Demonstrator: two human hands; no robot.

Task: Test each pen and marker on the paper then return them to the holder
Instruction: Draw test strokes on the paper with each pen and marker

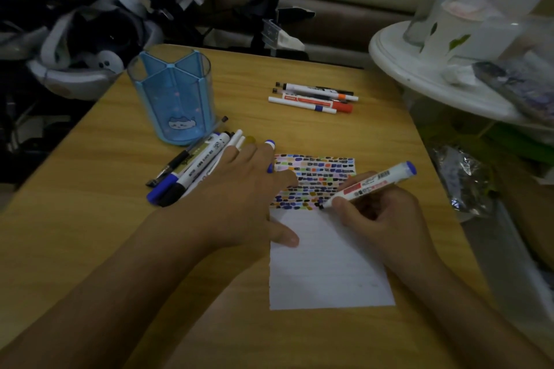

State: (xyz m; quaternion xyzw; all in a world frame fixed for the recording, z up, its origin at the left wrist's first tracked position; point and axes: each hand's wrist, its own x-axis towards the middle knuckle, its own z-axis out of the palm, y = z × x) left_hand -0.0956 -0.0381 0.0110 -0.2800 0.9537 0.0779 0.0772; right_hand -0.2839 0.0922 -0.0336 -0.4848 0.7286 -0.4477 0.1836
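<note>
Right hand [377,210] pinches the white marker [370,184], tip down on the paper [326,260] at centre frame, just below the coloured dashes. Left hand [239,198] lies flat, fingers spread, pressing the sheet's left edge, with a blue cap [270,144] between its fingers. Holder [174,96] stands upper left, loose pens [192,165] beside it.

The whole view is dim and underexposed — colours look muted and the corners sink toward black. The white paper [329,263] is the brightest patch, with a soft grey shadow spreading from the left hand [248,189] across its upper part. The tabletop [90,219] glows a dull amber, darker toward the near edge. Wide-angle distortion bows the tabletop's edges. The clutter at upper left is murky, and the pale objects at upper right are blurred — smeared and out of focus.
</note>
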